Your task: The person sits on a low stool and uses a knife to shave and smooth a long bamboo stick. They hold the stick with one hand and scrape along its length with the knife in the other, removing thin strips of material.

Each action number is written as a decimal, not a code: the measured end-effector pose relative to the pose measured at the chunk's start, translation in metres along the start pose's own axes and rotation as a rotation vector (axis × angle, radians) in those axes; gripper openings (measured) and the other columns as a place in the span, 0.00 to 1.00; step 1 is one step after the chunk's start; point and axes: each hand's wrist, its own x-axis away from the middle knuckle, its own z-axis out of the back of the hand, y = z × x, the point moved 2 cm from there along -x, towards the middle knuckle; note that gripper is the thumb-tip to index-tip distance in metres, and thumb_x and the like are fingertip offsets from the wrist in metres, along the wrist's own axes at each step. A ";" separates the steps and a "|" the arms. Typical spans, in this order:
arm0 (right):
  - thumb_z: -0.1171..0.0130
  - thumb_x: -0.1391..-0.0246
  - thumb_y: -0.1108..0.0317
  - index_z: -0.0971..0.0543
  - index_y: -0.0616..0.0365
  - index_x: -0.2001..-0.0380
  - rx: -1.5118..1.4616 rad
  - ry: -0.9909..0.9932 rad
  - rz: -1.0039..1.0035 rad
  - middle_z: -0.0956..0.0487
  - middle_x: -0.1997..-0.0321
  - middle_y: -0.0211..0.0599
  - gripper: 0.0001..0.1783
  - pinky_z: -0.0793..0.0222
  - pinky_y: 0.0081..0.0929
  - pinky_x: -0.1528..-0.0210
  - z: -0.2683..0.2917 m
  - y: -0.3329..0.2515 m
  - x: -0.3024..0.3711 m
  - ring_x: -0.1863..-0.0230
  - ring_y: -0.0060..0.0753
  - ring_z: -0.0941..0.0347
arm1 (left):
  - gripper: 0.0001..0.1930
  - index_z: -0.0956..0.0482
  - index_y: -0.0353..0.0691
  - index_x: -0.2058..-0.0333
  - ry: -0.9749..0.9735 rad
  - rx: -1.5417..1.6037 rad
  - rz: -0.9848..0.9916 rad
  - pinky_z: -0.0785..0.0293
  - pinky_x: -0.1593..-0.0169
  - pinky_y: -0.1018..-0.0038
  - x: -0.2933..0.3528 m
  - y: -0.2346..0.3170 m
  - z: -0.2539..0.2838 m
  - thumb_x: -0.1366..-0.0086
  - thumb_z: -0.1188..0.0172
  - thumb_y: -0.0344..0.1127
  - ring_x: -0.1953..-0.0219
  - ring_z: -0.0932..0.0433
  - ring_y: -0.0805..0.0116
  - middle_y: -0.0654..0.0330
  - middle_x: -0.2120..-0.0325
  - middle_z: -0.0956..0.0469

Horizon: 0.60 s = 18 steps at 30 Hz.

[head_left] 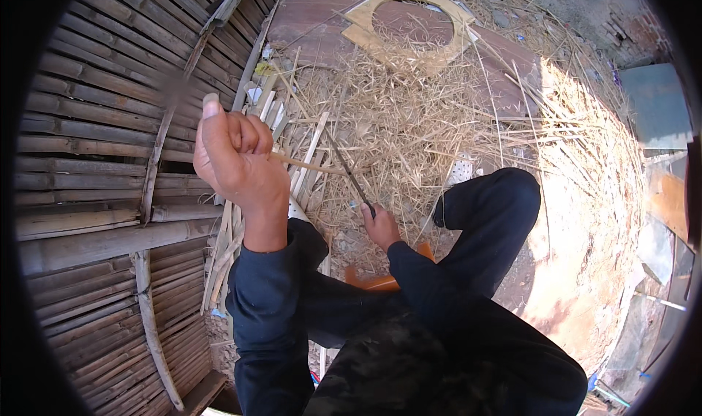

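My left hand [241,160] is raised by the bamboo wall, fingers curled and thumb pointing up. It grips a thin bamboo strip [307,165] that sticks out to the right. Lower and to the right, my right hand [382,228] is closed round the handle of a long, narrow, dark-bladed knife [344,160], its blade slanting up and to the left. The strip's far end meets or crosses the blade; whether they touch I cannot tell. Beneath both lies a heap of pale bamboo shavings [395,116].
A bamboo slat wall [102,116] rises close on my left, with split bamboo pieces [227,251] along its foot. A board with a round hole [358,27] lies at the far side. Something orange [376,283] sits between my legs. Sheets [658,105] stand at far right.
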 end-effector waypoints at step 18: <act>0.61 0.40 0.33 0.29 0.58 0.78 -0.241 -0.305 -0.356 0.31 0.88 0.40 0.36 0.41 0.36 0.87 -0.001 0.018 -0.022 0.90 0.36 0.36 | 0.22 0.46 0.47 0.84 0.085 -0.099 -0.052 0.58 0.83 0.78 -0.014 -0.009 0.001 0.31 0.49 0.38 0.88 0.54 0.82 0.71 0.89 0.51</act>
